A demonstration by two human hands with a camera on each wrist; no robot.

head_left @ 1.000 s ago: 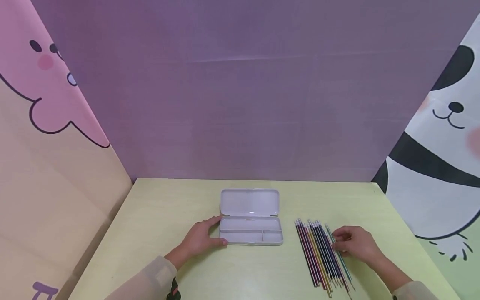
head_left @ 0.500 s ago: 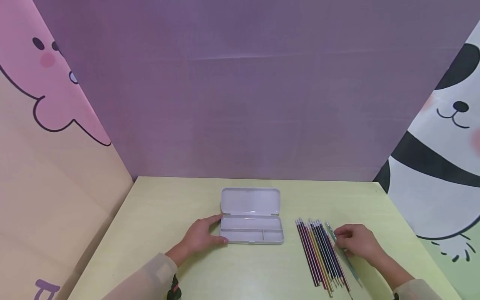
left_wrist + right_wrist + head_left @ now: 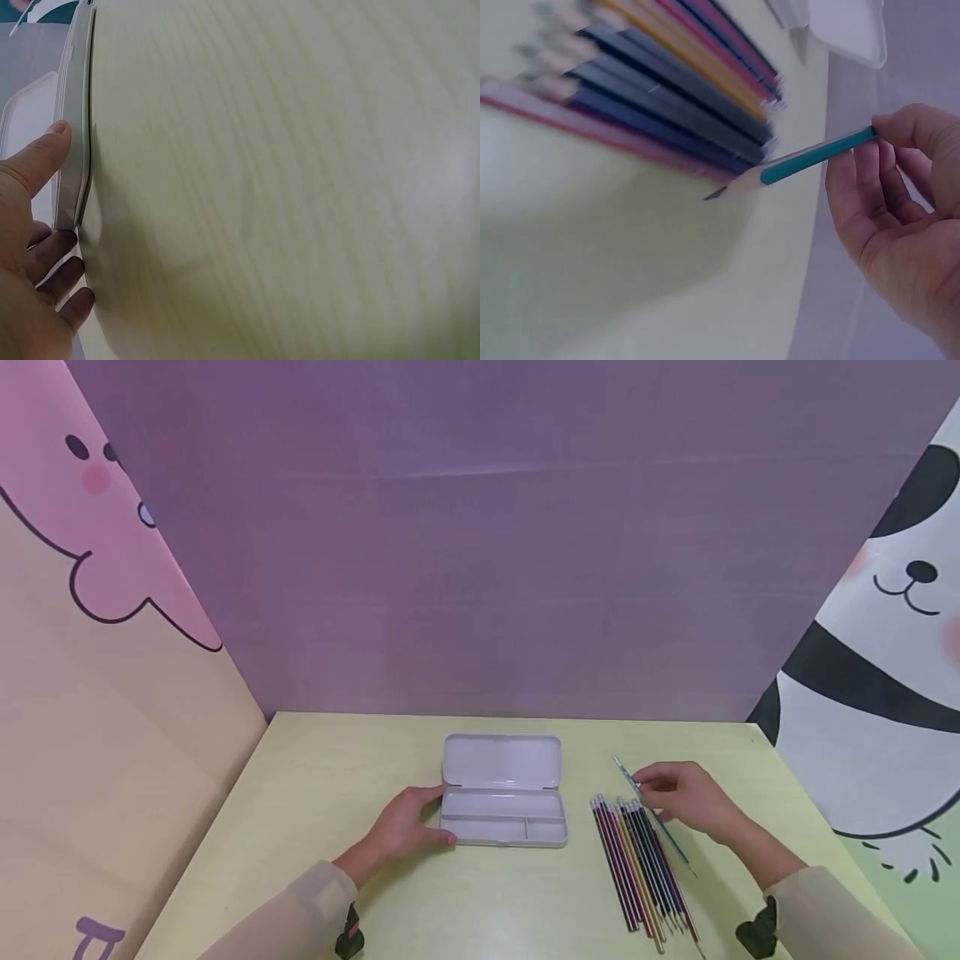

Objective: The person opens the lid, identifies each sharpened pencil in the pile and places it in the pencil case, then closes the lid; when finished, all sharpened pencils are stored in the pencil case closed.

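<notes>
A white pencil case (image 3: 483, 830) lies open on the table, its lid folded back and its divided tray bare. My left hand (image 3: 405, 822) holds the case at its left end, with the thumb (image 3: 46, 156) on the front edge and the index finger near the hinge. Between thumb and fingers, my right hand (image 3: 688, 797) pinches a green pencil (image 3: 810, 159), sharpened tip slanting down toward me. This pencil is raised above the right side of a row of pencils (image 3: 649, 877), which lie side by side to the right of the case.
The pale wooden table (image 3: 360, 752) ends at a purple backdrop (image 3: 480, 568). Printed cartoon panels stand at both sides, with a panda (image 3: 885, 718) on the right. A dark device (image 3: 759, 931) sits at the right cuff.
My right hand has drawn the green pencil away from the row, then lifted it up and moved it forward and left. My left hand stays at the case.
</notes>
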